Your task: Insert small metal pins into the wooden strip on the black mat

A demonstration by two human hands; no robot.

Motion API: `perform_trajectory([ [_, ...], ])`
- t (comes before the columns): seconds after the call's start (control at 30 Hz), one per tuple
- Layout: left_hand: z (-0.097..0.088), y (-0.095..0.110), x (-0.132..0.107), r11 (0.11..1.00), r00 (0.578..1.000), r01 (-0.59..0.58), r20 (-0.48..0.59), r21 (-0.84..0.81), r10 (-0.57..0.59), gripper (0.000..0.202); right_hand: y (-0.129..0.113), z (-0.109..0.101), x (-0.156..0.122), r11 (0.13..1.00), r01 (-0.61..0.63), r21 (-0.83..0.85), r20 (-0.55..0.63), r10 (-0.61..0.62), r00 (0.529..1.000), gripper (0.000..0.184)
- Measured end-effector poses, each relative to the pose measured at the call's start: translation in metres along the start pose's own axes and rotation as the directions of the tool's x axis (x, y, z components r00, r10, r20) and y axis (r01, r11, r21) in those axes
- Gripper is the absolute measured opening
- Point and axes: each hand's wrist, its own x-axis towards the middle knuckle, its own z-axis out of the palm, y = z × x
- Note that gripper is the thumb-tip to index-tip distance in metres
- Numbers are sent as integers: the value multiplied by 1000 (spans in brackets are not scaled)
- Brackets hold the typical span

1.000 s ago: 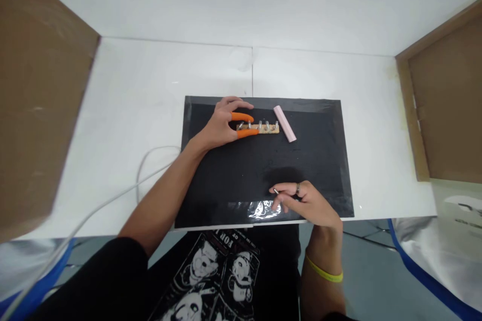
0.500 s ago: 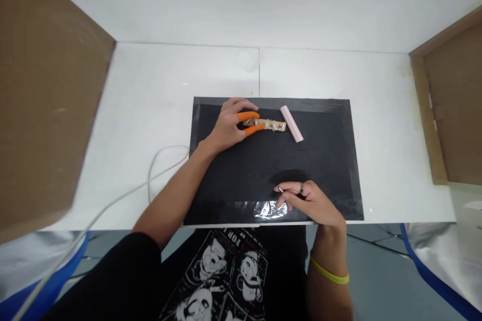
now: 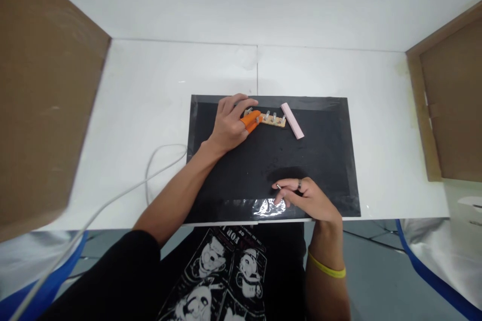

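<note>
My left hand (image 3: 229, 123), with orange finger covers on thumb and index finger, is closed at the left part of a narrow, light wooden strip (image 3: 277, 123). Several small clear or silvery pegs (image 3: 274, 117) stand up along it. My fingers hide part of the strip, and their exact contact is hard to see. Low on the black mat (image 3: 233, 180), my right hand (image 3: 301, 195) pinches a small, thin metal piece (image 3: 279, 187) between thumb and index finger. A pale pink bar (image 3: 292, 121) lies slanted at the strip's right end.
The black mat lies on a white table (image 3: 380, 125), its front edge close to my body. A white cable (image 3: 128, 192) runs across the left side near my forearm. Brown board walls (image 3: 48, 100) stand at both sides, with a white wall behind.
My left thumb and index finger have come together at the strip. The strip has turned, so its pegs now point more upward. My right hand keeps its pinch, nearly still.
</note>
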Motion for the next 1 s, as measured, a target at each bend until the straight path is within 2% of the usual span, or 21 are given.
perform_trajectory([
  [0.1,0,-1,-1,1000,1000,-13,-25,-4,13,18,1,0,0,1000,10,12,-3,-10,1000,29],
  [0.23,1,-2,0,1000,1000,-16,-19,-17,16,10,2,0,0,999,29,40,-10,-28,1000,28],
  [0.33,0,-1,1,1000,999,8,-34,-15,-8,11,3,-1,0,997,41,72,-19,-40,999,26],
  [0.5,0,-1,2,997,985,73,-155,-39,-78,8,6,-3,-1,988,72,134,-35,-67,997,25],
  [0.67,2,-7,4,972,933,144,-300,-187,-196,7,7,-4,-1,980,88,181,-42,-82,996,23],
  [0.8,1,-9,5,924,896,259,-287,-281,-339,7,5,-7,-1,975,83,208,-24,-80,997,22],
  [1.0,3,-12,6,880,878,350,-216,-320,-427,7,6,-6,-1,969,81,234,-71,-66,995,18],
])
